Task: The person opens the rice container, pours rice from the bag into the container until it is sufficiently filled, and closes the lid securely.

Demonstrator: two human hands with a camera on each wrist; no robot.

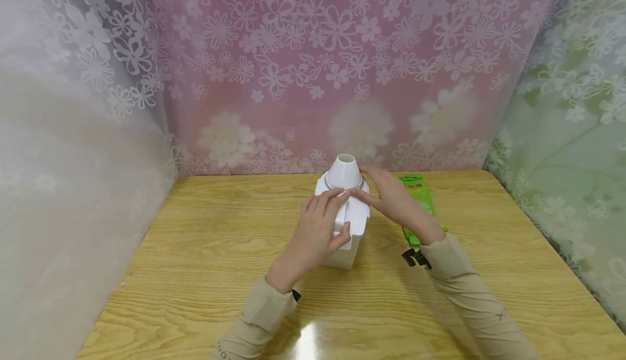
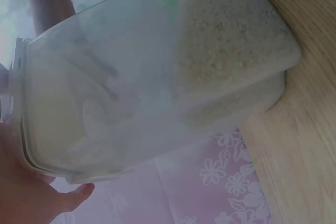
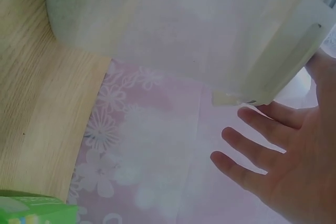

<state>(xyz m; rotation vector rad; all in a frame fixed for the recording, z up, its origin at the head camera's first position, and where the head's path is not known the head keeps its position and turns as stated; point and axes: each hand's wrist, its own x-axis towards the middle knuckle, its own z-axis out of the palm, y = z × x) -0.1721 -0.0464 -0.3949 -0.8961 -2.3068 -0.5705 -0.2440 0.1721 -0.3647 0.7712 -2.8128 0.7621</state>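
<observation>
A tall translucent storage container (image 2: 131, 87) stands on the table, partly filled with pale grainy contents (image 2: 231, 40). On its white lid (image 1: 359, 213) sits a white cone-shaped piece (image 1: 344, 174) with an opening at its top. My left hand (image 1: 315, 227) lies over the near part of the lid, fingertips just in front of the cone and thumb held off to the side. From the right, my right hand (image 1: 391, 197) reaches around the cone, its thumb touching the lid near the left fingertips. The right wrist view shows its other fingers (image 3: 252, 148) spread beyond the lid's edge.
A green packet (image 1: 415, 188) with printing lies on the wooden table (image 1: 220, 229), right of the container and partly behind my right forearm. Flower-patterned curtains (image 1: 303, 77) hang along the table's back and both sides.
</observation>
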